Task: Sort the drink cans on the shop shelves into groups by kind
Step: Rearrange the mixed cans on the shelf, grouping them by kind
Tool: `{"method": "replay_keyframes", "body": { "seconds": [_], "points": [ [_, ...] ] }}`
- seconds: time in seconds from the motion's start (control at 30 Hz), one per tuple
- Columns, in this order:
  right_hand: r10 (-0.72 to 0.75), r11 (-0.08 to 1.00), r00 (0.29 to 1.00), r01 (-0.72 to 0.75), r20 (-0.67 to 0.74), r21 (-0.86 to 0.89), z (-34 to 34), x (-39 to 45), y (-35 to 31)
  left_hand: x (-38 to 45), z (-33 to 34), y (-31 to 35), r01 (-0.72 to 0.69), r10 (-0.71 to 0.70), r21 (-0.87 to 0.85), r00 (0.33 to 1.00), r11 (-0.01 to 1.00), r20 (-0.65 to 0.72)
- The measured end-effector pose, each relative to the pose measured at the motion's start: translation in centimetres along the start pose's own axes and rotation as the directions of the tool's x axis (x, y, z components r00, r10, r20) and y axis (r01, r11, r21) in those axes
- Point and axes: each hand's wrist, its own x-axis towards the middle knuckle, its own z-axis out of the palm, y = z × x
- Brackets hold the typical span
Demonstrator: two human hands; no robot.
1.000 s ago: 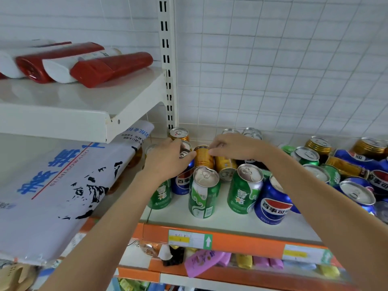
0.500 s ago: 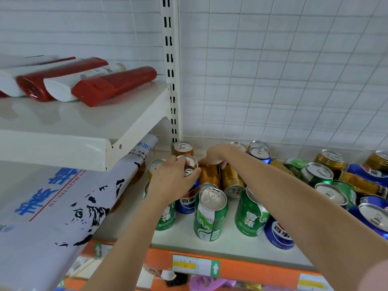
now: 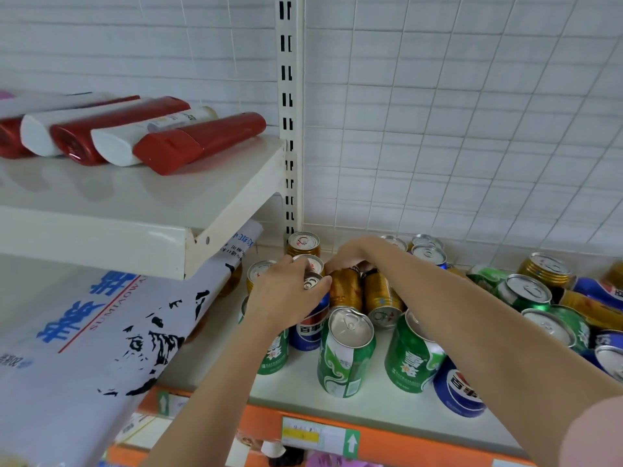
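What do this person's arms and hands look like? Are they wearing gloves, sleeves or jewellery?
Both the left hand and the right hand are bare, with no gloves. No ring, watch or bracelet shows on the parts in view. Both forearms are uncovered. A pale pink sleeve edge shows at the lower right corner, on the right arm.

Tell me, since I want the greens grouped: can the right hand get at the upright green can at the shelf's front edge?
Probably yes. The green can stands alone at the front with bare shelf round it; the right hand, busy among the gold cans behind, need only draw back.
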Motion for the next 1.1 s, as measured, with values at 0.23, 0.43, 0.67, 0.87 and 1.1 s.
{"method": "replay_keyframes", "body": {
  "seconds": [0.23,0.43,0.67,0.87,1.1],
  "points": [
    [-0.303,0.953,0.934,0.296,-0.191,-0.064,-1.1,-3.5,2.3,0.1,0.0,0.1,-0.006,0.006,0.006,1.000,1.000,-0.004],
    [-0.407,0.910,0.877,0.367,-0.255,-0.190,0.6,-4.4,3.4,0.0,-0.1,0.0,-0.004,0.004,0.000,1.000,1.000,0.008],
    [-0.356,0.928,0.873,0.290,-0.333,-0.232,-1.0,-7.2,5.9,-0.1,-0.2,0.2,-0.002,0.002,0.011,1.000,1.000,0.021],
    [-0.263,0.963,0.816,0.190,-0.516,-0.190,-0.4,-9.5,11.4,-0.1,-0.6,1.1,-0.046,0.045,0.025,0.999,0.999,0.004],
    [-0.073,0.989,0.872,0.124,-0.485,0.075,2.2,-7.2,15.7,5.1,-1.2,5.8,-0.202,0.221,-0.114,0.957,0.973,0.190]
  ]
}}
